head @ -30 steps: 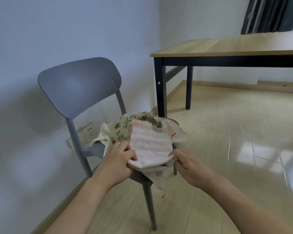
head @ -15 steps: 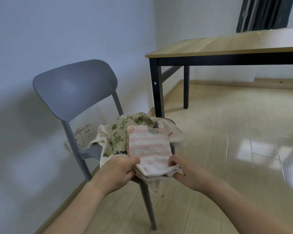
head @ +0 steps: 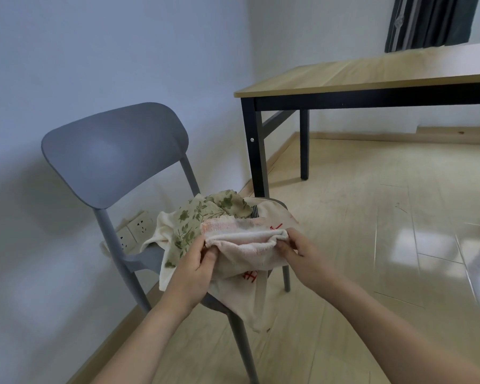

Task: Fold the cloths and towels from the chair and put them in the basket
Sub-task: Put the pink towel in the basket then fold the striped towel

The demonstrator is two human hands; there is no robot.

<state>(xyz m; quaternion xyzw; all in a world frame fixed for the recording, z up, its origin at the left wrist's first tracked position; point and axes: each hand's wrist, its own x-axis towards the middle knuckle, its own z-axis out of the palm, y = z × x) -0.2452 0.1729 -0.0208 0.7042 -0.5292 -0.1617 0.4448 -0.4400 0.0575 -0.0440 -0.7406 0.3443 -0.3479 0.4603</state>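
Observation:
A pink-and-white striped towel (head: 243, 241) is held over the grey chair (head: 114, 153), its near edge lifted and folded toward the chair back. My left hand (head: 197, 261) pinches its left corner and my right hand (head: 299, 252) pinches its right corner. Under it lies a cream cloth with red marks (head: 247, 297), hanging off the seat's front. A green floral cloth (head: 197, 217) is bunched on the seat behind the towel. No basket is in view.
A wooden table with black legs (head: 372, 76) stands at the back right. Wall sockets (head: 136, 227) sit low on the wall behind the chair. Dark curtains (head: 430, 20) hang at the top right. Pale wood floor (head: 372, 245) spreads to the right.
The towel lay flat on the pile a second ago. Both hands have lifted its near edge and carried it toward the chair back, doubling the towel over.

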